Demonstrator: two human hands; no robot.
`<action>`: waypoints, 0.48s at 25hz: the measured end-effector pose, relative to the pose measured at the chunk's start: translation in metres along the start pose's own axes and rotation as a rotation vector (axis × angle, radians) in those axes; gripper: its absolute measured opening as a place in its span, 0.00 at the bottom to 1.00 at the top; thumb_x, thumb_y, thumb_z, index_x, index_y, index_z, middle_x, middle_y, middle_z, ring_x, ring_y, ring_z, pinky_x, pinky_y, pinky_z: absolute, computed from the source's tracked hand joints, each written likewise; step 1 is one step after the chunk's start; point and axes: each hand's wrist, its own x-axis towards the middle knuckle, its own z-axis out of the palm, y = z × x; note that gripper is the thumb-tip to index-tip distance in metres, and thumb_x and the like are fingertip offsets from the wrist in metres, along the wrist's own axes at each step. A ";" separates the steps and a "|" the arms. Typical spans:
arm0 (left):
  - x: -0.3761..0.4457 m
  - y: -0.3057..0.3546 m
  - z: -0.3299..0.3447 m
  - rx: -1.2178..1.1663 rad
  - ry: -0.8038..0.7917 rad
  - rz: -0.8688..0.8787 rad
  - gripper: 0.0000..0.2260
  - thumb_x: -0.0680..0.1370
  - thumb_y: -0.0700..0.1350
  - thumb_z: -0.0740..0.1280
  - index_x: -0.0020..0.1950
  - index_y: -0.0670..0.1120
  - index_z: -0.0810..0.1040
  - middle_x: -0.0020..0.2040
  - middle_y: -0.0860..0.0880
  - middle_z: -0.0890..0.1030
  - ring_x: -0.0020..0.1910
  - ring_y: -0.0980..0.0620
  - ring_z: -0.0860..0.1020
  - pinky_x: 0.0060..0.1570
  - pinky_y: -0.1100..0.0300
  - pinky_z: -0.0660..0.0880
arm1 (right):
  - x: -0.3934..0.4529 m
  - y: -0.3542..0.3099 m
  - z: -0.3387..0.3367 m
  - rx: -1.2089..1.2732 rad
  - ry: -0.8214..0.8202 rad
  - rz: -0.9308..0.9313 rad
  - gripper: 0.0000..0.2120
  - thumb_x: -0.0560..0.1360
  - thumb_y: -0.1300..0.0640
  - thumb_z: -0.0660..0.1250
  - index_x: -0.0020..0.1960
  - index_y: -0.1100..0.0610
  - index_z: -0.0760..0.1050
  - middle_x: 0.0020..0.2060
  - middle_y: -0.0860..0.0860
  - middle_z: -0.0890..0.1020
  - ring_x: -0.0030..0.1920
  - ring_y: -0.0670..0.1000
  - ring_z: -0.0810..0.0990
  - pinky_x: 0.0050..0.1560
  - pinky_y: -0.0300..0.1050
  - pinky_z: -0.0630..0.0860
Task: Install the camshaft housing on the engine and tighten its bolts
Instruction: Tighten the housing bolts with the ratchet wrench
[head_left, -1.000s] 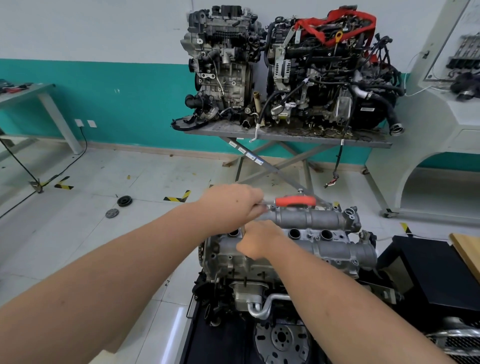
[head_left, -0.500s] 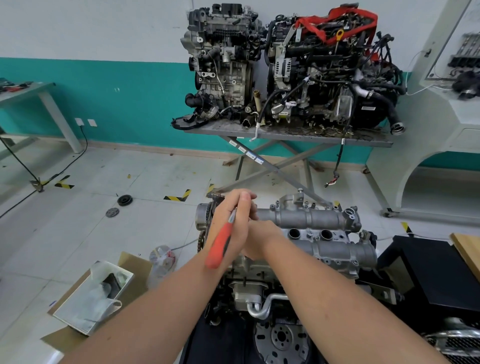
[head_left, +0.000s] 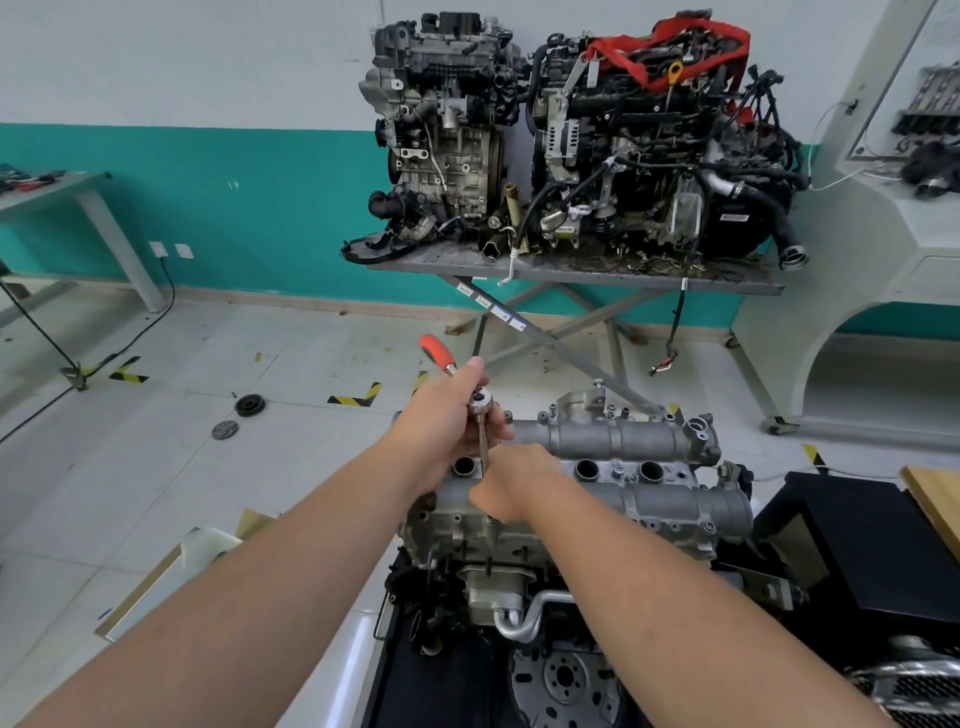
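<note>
The camshaft housing (head_left: 618, 470), a grey cast-metal piece with two long tubular lobes and a row of round wells between them, sits on top of the engine (head_left: 498, 587) in the lower middle of the view. It runs from the left end, under the hands, to the right end near a black box (head_left: 878, 540). The housing lies directly beneath and around the fingers: both hands are over its left end, beside the leftmost open well.

Behind it, two other engines (head_left: 571, 140) stand on a grey scissor-leg table (head_left: 571, 270) against the white and teal wall. A cardboard box (head_left: 171, 577) with a white liner lies on the tiled floor to the left of the engine.

The left hand (head_left: 441, 421) is curled around a ratchet wrench (head_left: 470, 395) near its head, thumb up along the shaft; the orange handle sticks out up and to the left beyond the fist. A slim extension bar drops from the ratchet head down to the housing's top face.

The right hand (head_left: 511, 488) rests on the housing at the foot of that bar, fingers bent in around its lower end; whether they actually pinch the bar or a bolt cannot be told, since the fingertips are hidden.
</note>
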 end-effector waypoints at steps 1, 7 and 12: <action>0.000 0.003 -0.003 0.079 -0.055 0.010 0.17 0.84 0.55 0.58 0.62 0.43 0.72 0.34 0.46 0.81 0.36 0.44 0.83 0.45 0.50 0.79 | -0.001 0.000 0.000 0.010 -0.004 0.000 0.04 0.74 0.55 0.61 0.46 0.55 0.73 0.42 0.52 0.80 0.49 0.58 0.80 0.42 0.48 0.74; -0.007 0.022 -0.022 0.402 -0.288 0.033 0.17 0.84 0.56 0.56 0.65 0.46 0.71 0.47 0.44 0.85 0.47 0.45 0.84 0.54 0.48 0.80 | -0.002 -0.001 -0.002 -0.063 -0.025 -0.035 0.07 0.75 0.56 0.59 0.50 0.54 0.74 0.41 0.51 0.76 0.49 0.57 0.77 0.43 0.49 0.74; -0.010 0.049 -0.006 1.080 -0.293 0.256 0.12 0.84 0.51 0.57 0.53 0.48 0.77 0.39 0.50 0.84 0.34 0.62 0.79 0.39 0.58 0.74 | -0.004 -0.002 -0.004 -0.045 -0.027 -0.024 0.05 0.74 0.56 0.61 0.49 0.53 0.73 0.51 0.53 0.80 0.54 0.58 0.78 0.46 0.47 0.72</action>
